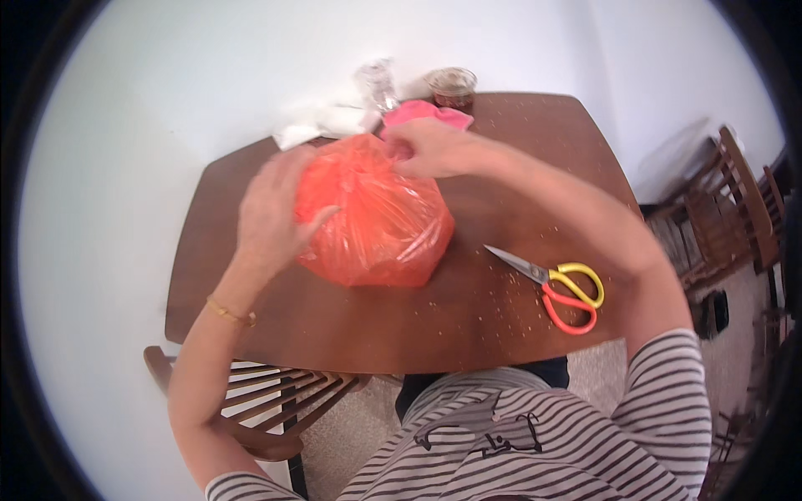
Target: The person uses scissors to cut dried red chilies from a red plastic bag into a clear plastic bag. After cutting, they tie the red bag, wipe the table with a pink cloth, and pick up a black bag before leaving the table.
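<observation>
A full, rounded red plastic bag stands on the brown wooden table, its top gathered into folds. My left hand lies along the bag's left side, fingers spread and thumb resting on the film; it is blurred. At the far right of the bag's top is my right hand, its fingers curled at the gathered plastic. Whether they pinch the film is hard to make out through the blur. What the bag contains is hidden. To its right lie scissors with one yellow and one red handle, blades pointing away to the left.
Along the wall at the table's far edge are a pink cloth, white tissue or paper, a clear plastic bottle or cup and a glass jar. Small crumbs dot the tabletop. Wooden chairs stand near left and at right.
</observation>
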`<state>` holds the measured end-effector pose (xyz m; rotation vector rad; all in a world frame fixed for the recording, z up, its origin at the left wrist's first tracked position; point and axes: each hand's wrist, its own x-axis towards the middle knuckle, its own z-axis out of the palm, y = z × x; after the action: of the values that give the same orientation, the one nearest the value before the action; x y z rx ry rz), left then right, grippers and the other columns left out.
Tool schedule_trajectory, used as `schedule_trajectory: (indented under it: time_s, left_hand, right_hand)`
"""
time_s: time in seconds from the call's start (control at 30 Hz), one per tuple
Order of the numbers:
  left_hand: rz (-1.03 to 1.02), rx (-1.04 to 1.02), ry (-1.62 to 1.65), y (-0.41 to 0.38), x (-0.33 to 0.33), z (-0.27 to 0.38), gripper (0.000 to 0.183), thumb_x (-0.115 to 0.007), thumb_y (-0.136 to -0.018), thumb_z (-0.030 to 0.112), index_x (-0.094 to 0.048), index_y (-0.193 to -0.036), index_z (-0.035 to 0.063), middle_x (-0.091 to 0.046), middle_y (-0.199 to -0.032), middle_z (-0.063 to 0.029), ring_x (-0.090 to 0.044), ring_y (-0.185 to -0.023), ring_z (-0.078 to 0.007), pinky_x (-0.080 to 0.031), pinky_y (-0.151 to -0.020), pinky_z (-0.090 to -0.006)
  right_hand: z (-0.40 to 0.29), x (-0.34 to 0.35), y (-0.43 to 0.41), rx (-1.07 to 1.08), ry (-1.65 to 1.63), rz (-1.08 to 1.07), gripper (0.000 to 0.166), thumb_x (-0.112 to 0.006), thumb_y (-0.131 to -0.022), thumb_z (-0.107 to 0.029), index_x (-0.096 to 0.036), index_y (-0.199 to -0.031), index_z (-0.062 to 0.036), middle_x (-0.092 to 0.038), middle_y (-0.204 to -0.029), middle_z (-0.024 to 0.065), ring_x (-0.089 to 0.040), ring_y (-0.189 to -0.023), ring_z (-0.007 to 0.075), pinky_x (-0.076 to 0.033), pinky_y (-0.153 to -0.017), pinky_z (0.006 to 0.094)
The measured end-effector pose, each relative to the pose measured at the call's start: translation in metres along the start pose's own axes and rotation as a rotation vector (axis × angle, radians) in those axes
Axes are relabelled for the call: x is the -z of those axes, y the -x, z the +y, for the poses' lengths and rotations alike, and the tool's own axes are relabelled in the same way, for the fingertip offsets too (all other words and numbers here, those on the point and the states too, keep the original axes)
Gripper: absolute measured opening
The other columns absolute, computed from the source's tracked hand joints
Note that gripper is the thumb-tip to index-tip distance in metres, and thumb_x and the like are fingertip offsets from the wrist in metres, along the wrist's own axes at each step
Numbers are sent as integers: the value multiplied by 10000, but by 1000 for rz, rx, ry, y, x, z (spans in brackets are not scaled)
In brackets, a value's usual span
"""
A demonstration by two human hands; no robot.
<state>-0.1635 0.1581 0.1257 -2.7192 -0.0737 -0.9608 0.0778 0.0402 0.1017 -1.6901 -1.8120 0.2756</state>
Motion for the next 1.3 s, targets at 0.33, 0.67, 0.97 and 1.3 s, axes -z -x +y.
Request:
schedule_trajectory:
  time_s: [0.33, 0.67, 0.97, 1.3]
  left_hand:
    - [15, 322, 481, -9, 38, 29, 557, -573, -863, 126, -355, -1368, 36, -413, -1379, -138, -496, -1176, -254, -385, -985, -380]
    - [-37, -11, 471, -32, 46, 101, 567, -614, -779, -21, -410, -1308, -11, -508, -1256, -157, -583, -1047, -217, -449, -923, -345]
    - [-603, 775, 1611, -70, 25, 172, 415, -492, -951, 302, -462, -1257, 24, -601, -1086, -96, -617, -921, -164, -512, -812, -314]
    - [-46, 1208, 1588, -65, 57, 96, 226, -578, -894, 331, -566, -934, 109, -567, -809, 10, -572, -750, -103, -498, -629, -257]
  right_hand:
    - [-15, 30, 237, -477, 457, -395, 410, -670, -684, -140, -543, -1046, 5, -553, -959, 171, -552, -939, 334, -463, -805, 406]
    - [-18, 29, 269, -658, -11, 0, 147, -611, -671, -28, -555, -806, -16, -600, -698, 113, -606, -656, 256, -474, -601, 323]
    - [-58, 53, 192, -273, -191, 307, 202, -623, -725, -121, -581, -875, 8, -623, -757, 158, -630, -693, 252, -504, -643, 354]
    - [-84, 81, 86, -139, -220, 390, 225, -575, -813, -165, -624, -945, 11, -662, -815, 72, -609, -767, 127, -498, -709, 285]
